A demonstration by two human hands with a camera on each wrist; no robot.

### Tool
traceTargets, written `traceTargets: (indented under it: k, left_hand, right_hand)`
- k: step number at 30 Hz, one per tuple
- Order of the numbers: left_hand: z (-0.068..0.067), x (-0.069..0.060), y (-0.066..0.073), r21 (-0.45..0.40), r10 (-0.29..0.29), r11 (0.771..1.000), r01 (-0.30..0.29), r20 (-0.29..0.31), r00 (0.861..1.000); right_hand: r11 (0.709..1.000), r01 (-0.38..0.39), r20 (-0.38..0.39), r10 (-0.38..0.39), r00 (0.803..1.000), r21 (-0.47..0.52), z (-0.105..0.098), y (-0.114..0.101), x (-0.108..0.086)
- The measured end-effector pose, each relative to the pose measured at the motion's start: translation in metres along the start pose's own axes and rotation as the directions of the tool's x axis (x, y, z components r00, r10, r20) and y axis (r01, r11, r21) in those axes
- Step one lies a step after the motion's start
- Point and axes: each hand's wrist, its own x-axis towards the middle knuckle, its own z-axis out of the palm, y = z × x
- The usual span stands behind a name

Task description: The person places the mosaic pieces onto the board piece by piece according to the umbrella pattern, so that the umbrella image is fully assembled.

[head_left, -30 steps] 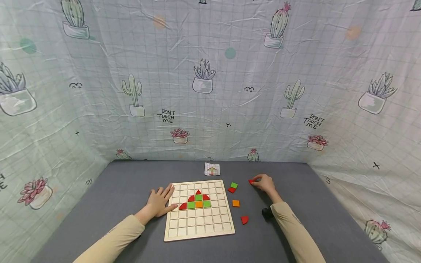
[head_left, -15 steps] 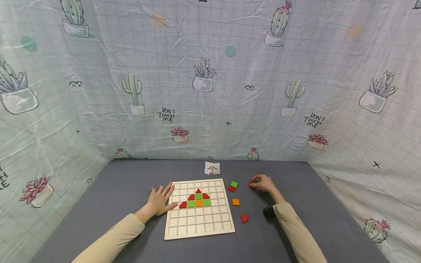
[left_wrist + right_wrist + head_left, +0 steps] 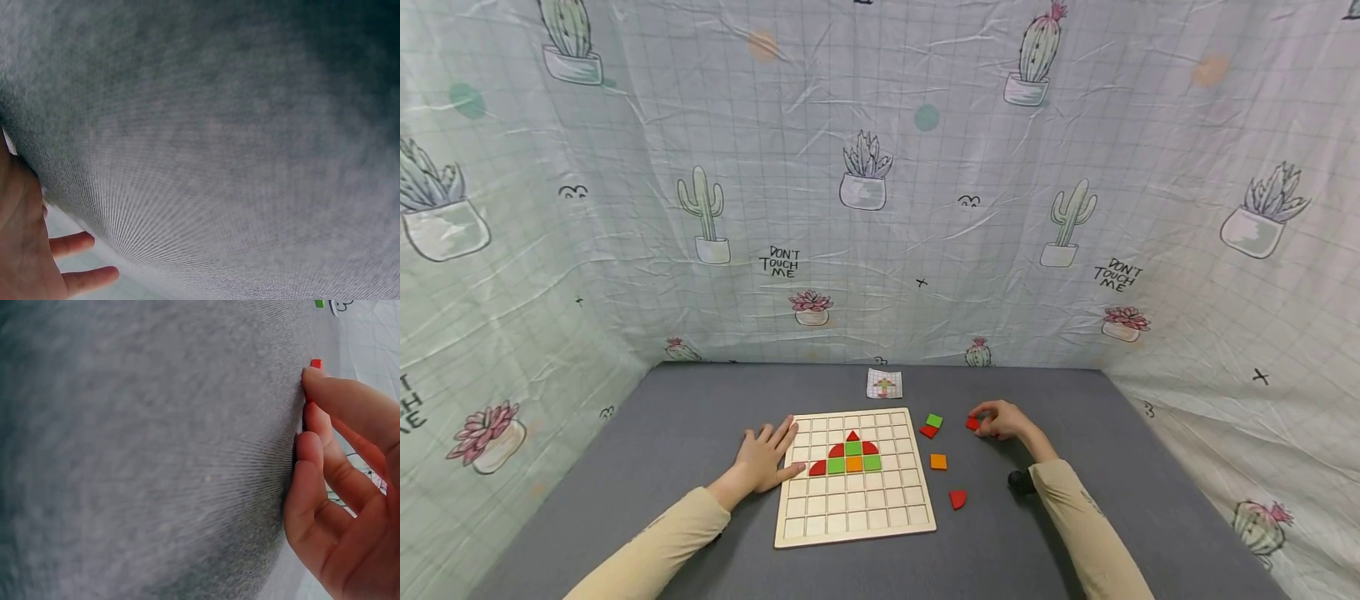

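My left hand (image 3: 762, 461) lies with fingers spread on the left edge of the square wooden grid board (image 3: 850, 504). On the board sit red, green and orange tiles, with a red triangle (image 3: 853, 436) on top and an orange square (image 3: 853, 463) in the lower row. Right of the board, my right hand (image 3: 1006, 421) pinches a red tile (image 3: 973, 423) at the tabletop, thumb and fingertips on it. The fingers partly hide the tile. In the right wrist view only a bit of the red tile (image 3: 316, 363) shows past the thumb.
Between board and right hand lie a green tile (image 3: 934, 421) touching a red tile (image 3: 928, 432), and an orange square (image 3: 938, 462). A red quarter-round tile (image 3: 958, 499) lies nearer me. A small picture card (image 3: 884, 384) lies behind the board. A cactus-print curtain surrounds the grey table.
The right hand and its red tile have shifted slightly toward me, and the forearm has swung a little to the right. The left hand stays in place on the board.
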Motion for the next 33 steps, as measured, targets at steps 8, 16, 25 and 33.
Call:
traceTargets:
  k: [8, 16, 25, 33]
  left_hand:
    - [0.0, 0.001, 0.0, 0.015, -0.004, 1.0, 0.004, 0.012, 1.0]
    - [0.001, 0.001, 0.0, 0.003, 0.0, 1.0, 0.0, 0.002, 1.0]
    - [0.0, -0.001, 0.0, 0.01, -0.003, 1.0, 0.003, 0.002, 1.0]
    - [-0.001, -0.001, 0.0, 0.003, -0.008, 1.0, 0.008, -0.001, 1.0]
  right_hand:
    - [0.998, 0.065, -0.013, -0.065, 0.998, 0.009, 0.0, 0.001, -0.004]
    - [0.996, 0.085, -0.023, -0.085, 0.996, -0.01, 0.008, -0.009, -0.009]
    - [0.979, 0.202, 0.033, -0.203, 0.979, 0.023, 0.026, -0.033, -0.017]
    - [0.949, 0.31, 0.086, -0.305, 0.948, -0.051, 0.043, -0.067, -0.022]
